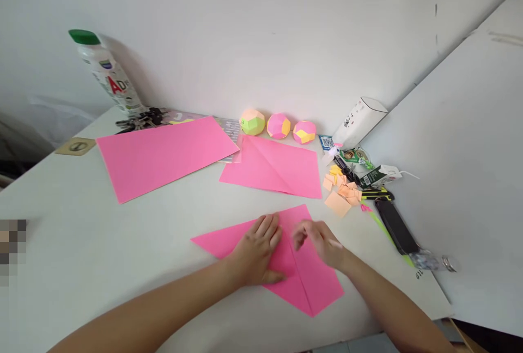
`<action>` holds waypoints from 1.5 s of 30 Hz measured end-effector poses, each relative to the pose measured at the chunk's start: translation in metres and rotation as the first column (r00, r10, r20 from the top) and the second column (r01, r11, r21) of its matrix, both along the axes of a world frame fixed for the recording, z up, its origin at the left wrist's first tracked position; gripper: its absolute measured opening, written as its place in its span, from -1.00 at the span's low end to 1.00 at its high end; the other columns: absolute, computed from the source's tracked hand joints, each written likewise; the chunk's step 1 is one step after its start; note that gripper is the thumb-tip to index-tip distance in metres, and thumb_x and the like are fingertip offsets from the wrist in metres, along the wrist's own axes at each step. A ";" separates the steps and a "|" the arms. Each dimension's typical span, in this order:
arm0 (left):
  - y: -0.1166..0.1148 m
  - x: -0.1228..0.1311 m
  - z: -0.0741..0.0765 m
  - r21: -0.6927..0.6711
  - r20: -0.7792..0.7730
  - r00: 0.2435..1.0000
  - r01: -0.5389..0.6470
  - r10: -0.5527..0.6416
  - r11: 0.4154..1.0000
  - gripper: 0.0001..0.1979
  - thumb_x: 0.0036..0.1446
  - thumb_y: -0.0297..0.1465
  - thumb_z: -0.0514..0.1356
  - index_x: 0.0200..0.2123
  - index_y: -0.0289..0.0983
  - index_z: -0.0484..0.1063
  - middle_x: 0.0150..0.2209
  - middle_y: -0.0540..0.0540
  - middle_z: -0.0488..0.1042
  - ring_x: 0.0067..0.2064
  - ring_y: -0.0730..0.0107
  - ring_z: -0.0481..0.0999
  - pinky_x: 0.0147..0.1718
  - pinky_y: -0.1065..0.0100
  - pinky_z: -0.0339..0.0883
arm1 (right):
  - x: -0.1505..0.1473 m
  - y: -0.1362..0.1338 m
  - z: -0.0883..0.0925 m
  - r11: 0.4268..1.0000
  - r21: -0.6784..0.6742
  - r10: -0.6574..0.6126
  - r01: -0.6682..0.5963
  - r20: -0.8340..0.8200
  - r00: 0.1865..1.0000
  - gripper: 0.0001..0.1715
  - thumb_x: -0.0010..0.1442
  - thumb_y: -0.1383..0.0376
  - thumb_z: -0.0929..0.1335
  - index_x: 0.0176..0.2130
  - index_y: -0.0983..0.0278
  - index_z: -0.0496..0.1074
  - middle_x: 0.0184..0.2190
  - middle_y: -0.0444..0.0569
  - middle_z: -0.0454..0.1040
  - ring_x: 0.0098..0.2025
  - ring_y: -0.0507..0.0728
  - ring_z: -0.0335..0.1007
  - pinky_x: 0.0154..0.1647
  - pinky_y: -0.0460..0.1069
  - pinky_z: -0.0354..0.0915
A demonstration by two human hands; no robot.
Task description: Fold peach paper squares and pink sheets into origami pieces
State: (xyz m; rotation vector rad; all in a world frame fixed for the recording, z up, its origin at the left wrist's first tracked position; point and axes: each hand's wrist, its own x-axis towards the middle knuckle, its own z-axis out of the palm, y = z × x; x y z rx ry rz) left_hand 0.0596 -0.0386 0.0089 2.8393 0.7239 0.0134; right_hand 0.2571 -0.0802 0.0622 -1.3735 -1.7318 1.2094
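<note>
A folded sheet of pink paper (312, 271) lies on the table in front of me, with a crease or folded edge running down its right part. My left hand (257, 255) presses flat on the paper's left part, fingers extended and thumb apart. Over the right part of the sheet is my right hand (321, 241), its fingers curled and slightly blurred. A small pale sliver shows at the heel of that hand; what it belongs to is unclear.
Behind lie a creased pink sheet (281, 165) and a stack of pink paper (167, 159). Several paper balls (279, 126) line the wall. To the right are orange paper pieces (339, 203), a black case (395, 226) and a white tube (359, 122). A white bottle (108, 75) stands left.
</note>
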 end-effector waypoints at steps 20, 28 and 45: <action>0.007 -0.001 0.004 -0.108 -0.019 0.999 0.026 -0.029 0.994 -0.04 0.06 0.20 -0.09 0.22 -0.50 0.15 0.27 -0.42 0.05 0.29 -0.10 0.04 0.25 0.07 -0.27 | 0.003 0.065 -0.048 0.988 0.066 -0.143 0.137 0.095 0.985 -0.78 0.10 0.35 0.33 -0.54 0.24 0.23 -0.56 -0.18 0.38 -0.55 -0.04 0.26 -0.56 -0.13 0.19; 0.007 -0.001 0.003 -0.051 0.014 0.999 0.032 -0.031 0.998 -0.05 0.05 0.20 -0.07 0.20 -0.51 0.20 0.25 -0.45 0.11 0.27 -0.09 0.08 0.24 0.06 -0.28 | 0.000 0.067 -0.042 0.994 0.081 -0.091 0.078 0.166 0.982 -0.79 0.11 0.38 0.31 -0.53 0.24 0.23 -0.56 -0.17 0.37 -0.54 -0.03 0.29 -0.54 -0.13 0.21; 0.006 -0.001 0.001 -0.044 -0.014 0.999 0.034 -0.034 0.998 -0.04 0.05 0.22 -0.10 0.21 -0.48 0.17 0.26 -0.41 0.10 0.29 -0.08 0.05 0.25 0.06 -0.27 | -0.002 0.068 -0.043 0.993 0.090 -0.096 0.080 0.190 0.977 -0.77 0.11 0.34 0.30 -0.54 0.21 0.20 -0.55 -0.15 0.41 -0.56 -0.01 0.28 -0.57 -0.11 0.21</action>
